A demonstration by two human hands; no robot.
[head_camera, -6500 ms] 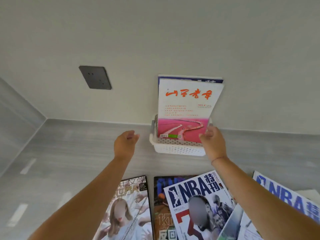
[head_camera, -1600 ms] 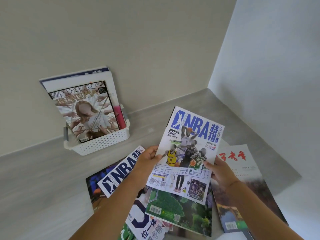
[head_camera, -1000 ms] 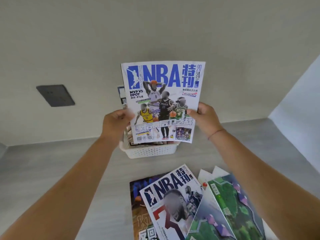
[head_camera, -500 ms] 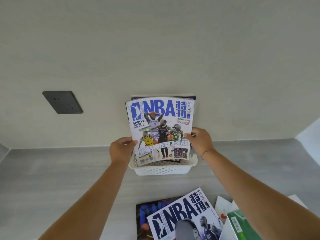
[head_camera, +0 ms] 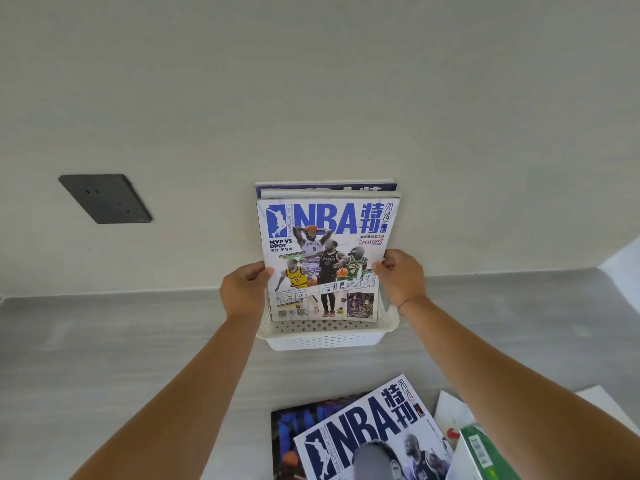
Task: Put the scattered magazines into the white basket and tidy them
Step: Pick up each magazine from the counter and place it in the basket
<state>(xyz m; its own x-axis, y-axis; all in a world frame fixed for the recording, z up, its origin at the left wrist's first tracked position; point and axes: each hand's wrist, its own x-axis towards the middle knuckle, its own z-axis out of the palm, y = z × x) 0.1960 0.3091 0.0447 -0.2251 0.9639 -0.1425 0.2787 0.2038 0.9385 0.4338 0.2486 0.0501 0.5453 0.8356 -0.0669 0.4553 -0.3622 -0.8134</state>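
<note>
An NBA magazine [head_camera: 327, 244] with several basketball players on its cover stands upright in the white perforated basket [head_camera: 325, 337] against the wall. My left hand [head_camera: 244, 291] grips its left edge and my right hand [head_camera: 401, 280] grips its right edge. Behind it stand other magazines [head_camera: 325, 188], of which only the top edges show. On the counter near me lie another NBA magazine [head_camera: 374, 434], a dark magazine [head_camera: 287, 431] under it and a green-covered magazine [head_camera: 485, 452].
A dark wall socket plate [head_camera: 105, 199] is on the wall to the left of the basket. The grey counter [head_camera: 121, 341] runs along the wall, and a side wall [head_camera: 623, 261] closes the right end.
Both hands carried the NBA magazine from the pile up to the basket and lowered it in front of the magazines standing there. It now sits deeper in the basket than half a second ago.
</note>
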